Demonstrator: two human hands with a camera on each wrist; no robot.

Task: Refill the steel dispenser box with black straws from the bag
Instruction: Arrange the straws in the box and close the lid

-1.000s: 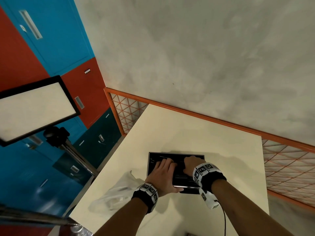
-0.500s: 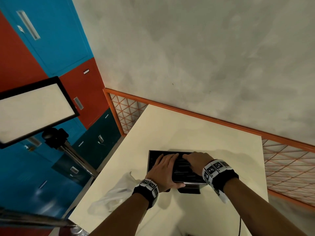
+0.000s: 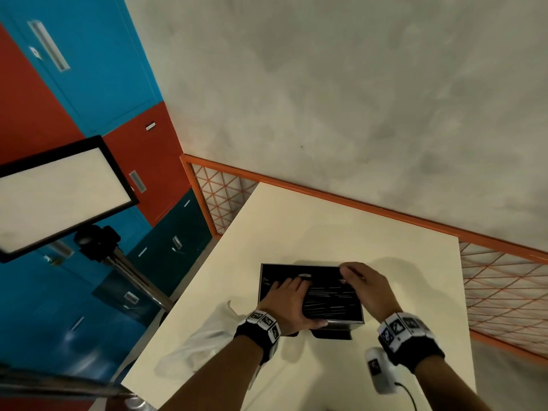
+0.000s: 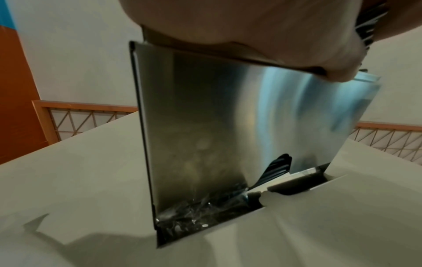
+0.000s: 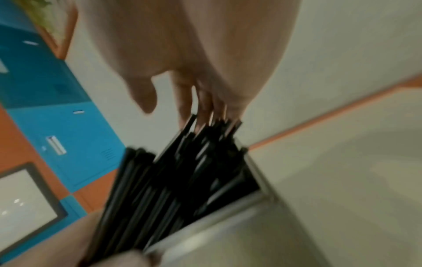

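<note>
Levelling the straws (image 3: 329, 298) heaped in the box (image 3: 354, 321) on the bench (image 3: 326, 232), left hand (image 3: 289, 301) flat on them, right hand (image 3: 367, 287) spread at their ends; next, tuck strays inside.

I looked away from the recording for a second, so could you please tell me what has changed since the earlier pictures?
The right hand has slid from the middle of the black straws to the far right corner of the steel dispenser box. The left hand stays flat on the straws, thumb on the near rim. The clear plastic bag lies unmoved.
</note>
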